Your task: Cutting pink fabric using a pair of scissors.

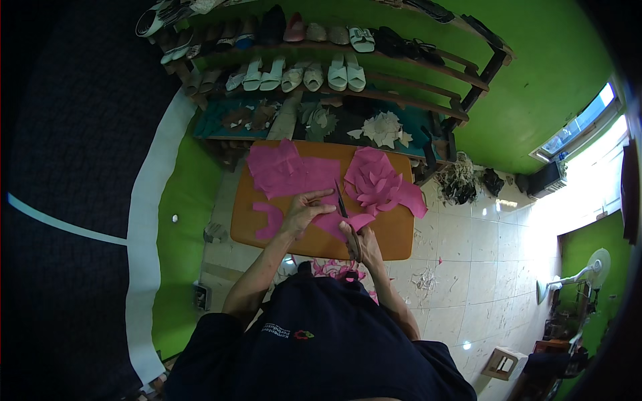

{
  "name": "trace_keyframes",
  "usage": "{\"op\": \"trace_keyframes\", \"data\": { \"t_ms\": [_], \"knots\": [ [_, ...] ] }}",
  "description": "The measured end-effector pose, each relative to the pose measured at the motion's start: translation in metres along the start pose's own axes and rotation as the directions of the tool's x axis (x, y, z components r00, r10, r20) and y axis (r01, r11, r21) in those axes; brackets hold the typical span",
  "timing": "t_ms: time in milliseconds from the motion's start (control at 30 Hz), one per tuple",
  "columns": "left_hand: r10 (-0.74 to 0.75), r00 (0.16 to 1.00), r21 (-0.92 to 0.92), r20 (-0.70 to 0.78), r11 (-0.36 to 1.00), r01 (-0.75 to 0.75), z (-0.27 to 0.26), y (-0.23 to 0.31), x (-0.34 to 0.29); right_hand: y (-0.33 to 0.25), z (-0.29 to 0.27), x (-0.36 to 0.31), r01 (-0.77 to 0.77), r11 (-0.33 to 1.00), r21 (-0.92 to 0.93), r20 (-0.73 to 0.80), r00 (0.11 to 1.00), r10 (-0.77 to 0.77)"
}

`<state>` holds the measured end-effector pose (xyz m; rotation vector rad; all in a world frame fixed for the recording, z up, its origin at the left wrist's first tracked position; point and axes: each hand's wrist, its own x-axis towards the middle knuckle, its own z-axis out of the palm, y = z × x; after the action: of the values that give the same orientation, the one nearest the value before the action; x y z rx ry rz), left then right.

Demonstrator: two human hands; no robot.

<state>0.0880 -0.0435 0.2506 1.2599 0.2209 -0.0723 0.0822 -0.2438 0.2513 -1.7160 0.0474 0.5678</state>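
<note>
Scissors (342,202) are gripped in my right hand (362,243), their dark blades pointing away from me over a small table (391,248). A piece of pink material (330,223) is pinched in my left hand (309,212), just left of the blades. Its strip curls past the scissors toward my right fingers. Flat pink sheets (294,170) lie on the far left of the table, and a C-shaped pink offcut (269,220) is beside my left wrist. Cut pink pieces are heaped (374,182) at the far right of the table.
Beyond the table stands a rack (401,63) with several rows of shoes and sandals (344,72). Pale cut pieces (382,129) lie on its lowest shelf. Pink scraps (328,269) show between the table and my body. A fan (595,267) stands at the right, and scraps (424,279) litter the tiled floor.
</note>
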Motion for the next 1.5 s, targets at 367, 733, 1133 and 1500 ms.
{"op": "trace_keyframes", "data": {
  "t_ms": [367, 733, 1133, 1500],
  "knots": [
    [-0.060, 0.994, 0.095, 0.091, 0.994, 0.051, -0.013, -0.007, -0.008, 0.000, -0.005, 0.002, 0.064, 0.968, -0.244, 0.043, 0.998, -0.055],
    [-0.136, 0.985, 0.097, 0.102, 0.987, 0.126, -0.033, -0.030, -0.011, 0.017, -0.001, 0.002, 0.010, 0.969, -0.246, 0.099, 0.995, 0.015],
    [-0.168, 0.981, 0.084, 0.096, 0.984, 0.160, -0.047, -0.040, -0.024, 0.048, 0.001, 0.000, 0.296, 0.910, -0.290, 0.167, 0.952, -0.256],
    [-0.178, 0.877, -0.353, -0.447, 0.936, 0.010, -0.103, -0.045, -0.031, 0.061, -0.004, -0.014, 0.130, 0.950, -0.285, 0.247, 0.967, -0.058]
  ]
}}
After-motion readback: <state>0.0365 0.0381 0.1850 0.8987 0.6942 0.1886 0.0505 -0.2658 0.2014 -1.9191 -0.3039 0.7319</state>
